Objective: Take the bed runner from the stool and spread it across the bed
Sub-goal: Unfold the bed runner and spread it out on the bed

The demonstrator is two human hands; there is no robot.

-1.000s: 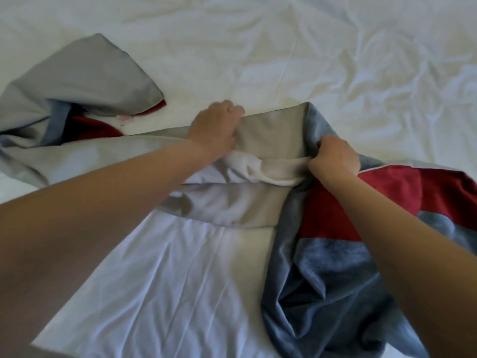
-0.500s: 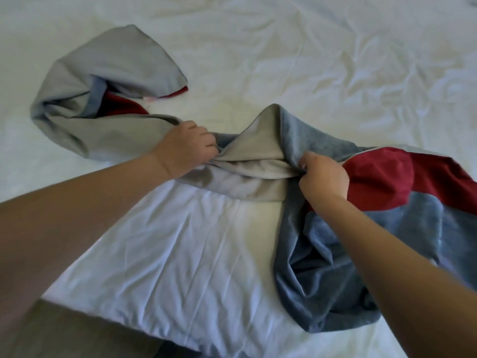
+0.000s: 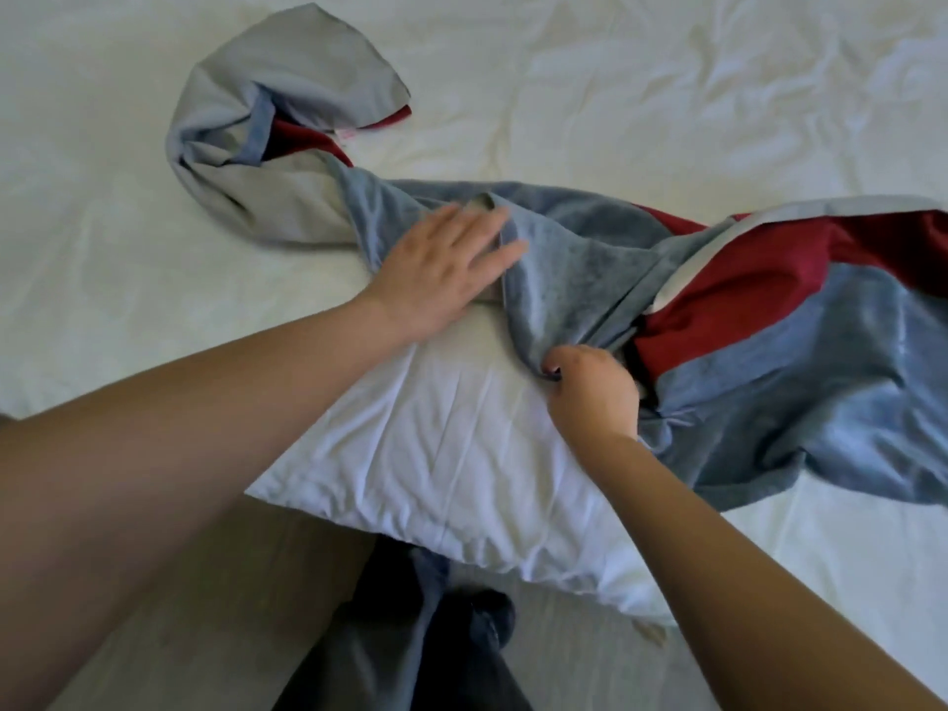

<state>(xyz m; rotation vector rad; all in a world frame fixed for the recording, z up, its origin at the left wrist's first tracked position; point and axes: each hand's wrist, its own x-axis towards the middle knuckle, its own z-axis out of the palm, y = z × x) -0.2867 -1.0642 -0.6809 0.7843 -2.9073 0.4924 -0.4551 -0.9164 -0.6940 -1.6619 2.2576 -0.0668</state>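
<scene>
While the bed (image 3: 667, 94) fills most of the view with its creased white sheet, the runner (image 3: 590, 259) lies across it as a twisted band, not yet flat: it runs from a grey, curled-over end at the far left, through a blue middle, to red and blue panels bunched at the right edge of view. Its grey underside shows at the far-left end, where the cloth is folded back on itself, so the piece is partly inside out there. A white pillow (image 3: 451, 443) lies at the near edge of the bed, and the runner's middle overlaps its far corner. The stool is not in view; the fetching step looks done and the spreading step is in hand. The left hand (image 3: 446, 269) lies flat and open, fingers spread, pressing the blue middle down and gripping nothing. The right hand (image 3: 595, 392) is closed in a pinch on a gathered fold of blue cloth at the pillow's right side. The next move likely calls for pulling that fold out to untwist the band, then flipping the far-left end face up.
</scene>
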